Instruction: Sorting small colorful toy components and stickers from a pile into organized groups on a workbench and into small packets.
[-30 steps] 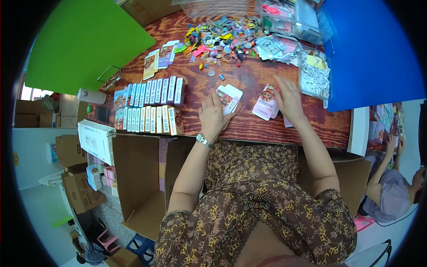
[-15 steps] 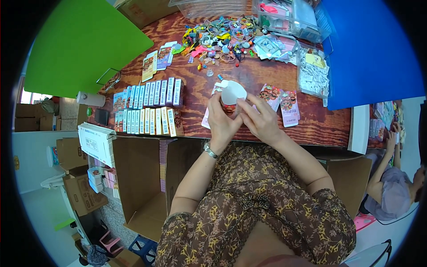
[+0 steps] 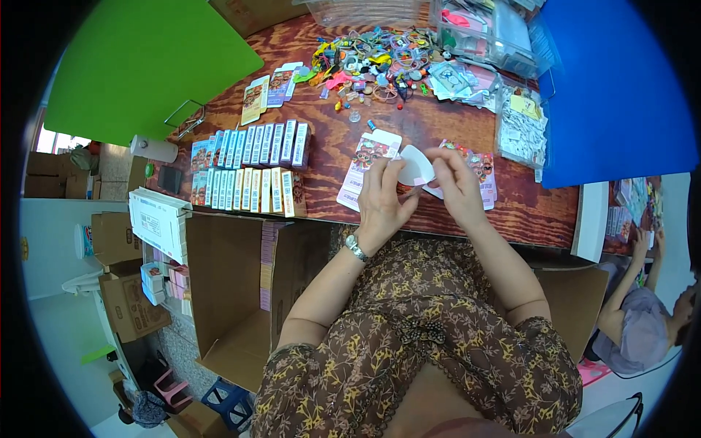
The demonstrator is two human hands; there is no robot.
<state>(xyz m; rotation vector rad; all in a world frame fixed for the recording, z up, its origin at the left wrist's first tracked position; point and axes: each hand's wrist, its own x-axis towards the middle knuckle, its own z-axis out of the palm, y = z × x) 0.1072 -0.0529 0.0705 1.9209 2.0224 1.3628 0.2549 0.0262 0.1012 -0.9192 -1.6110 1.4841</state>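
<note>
Over the near part of the table, a small printed carton (image 3: 414, 166) is held with its white inner side and a rounded flap facing up. My left hand (image 3: 384, 193) grips its left side, fingers bent round it. On the opposite edge my right hand (image 3: 460, 186) pinches the white card between thumb and fingers. The carton's printed lower part is mostly hidden by my hands. Flat printed carton blanks (image 3: 357, 177) lie beside my left hand. More colourful blanks (image 3: 485, 171) lie partly behind my right hand.
Two rows of filled-out cartons (image 3: 252, 188) stand at the left. A heap of small trinkets (image 3: 372, 62) lies at the back. A clear tray of white packets (image 3: 522, 128) sits at the right, near a blue panel (image 3: 613, 87). A cardboard box (image 3: 230, 285) stands below the table edge.
Both hands have moved right with the carton, uncovering more of the flat blanks on the left. The white flap has tilted, and my right hand has shifted to its far right edge.
</note>
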